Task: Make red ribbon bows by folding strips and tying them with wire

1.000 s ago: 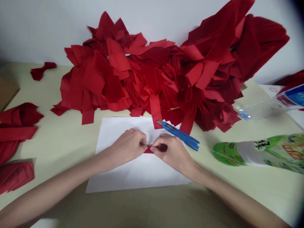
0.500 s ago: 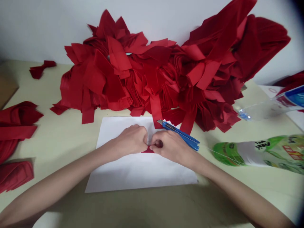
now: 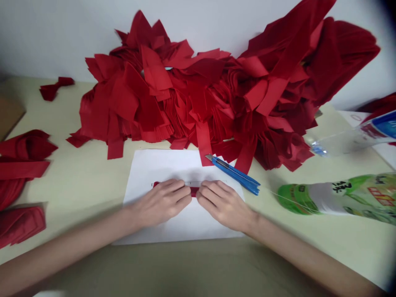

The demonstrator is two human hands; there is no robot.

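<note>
A narrow folded red fabric strip (image 3: 194,192) lies across the white paper sheet (image 3: 179,227), along a thin line drawn on it. My left hand (image 3: 167,200) is closed over the left part of the strip, whose end peeks out beyond the knuckles. Close beside it, my right hand (image 3: 221,202) has its fingers curled on the strip's right part. A short stretch of red shows in the gap between the hands; my fingers hide the rest. Just behind my right hand a blue utility knife (image 3: 236,173) rests with its blade tip out, partly over the sheet.
A big heap of red fabric strips (image 3: 185,95) fills the back against the wall. More red pieces (image 3: 21,222) lie at the left. On the right are a green-labelled bottle (image 3: 328,196) and a clear bottle with a blue label (image 3: 383,126). A brown box (image 3: 10,115) stands far left.
Both hands have turned flatter and lower over the strip, knuckles now facing up. The strip's left end and the drawn line on the paper have come into sight. The knife stays put.
</note>
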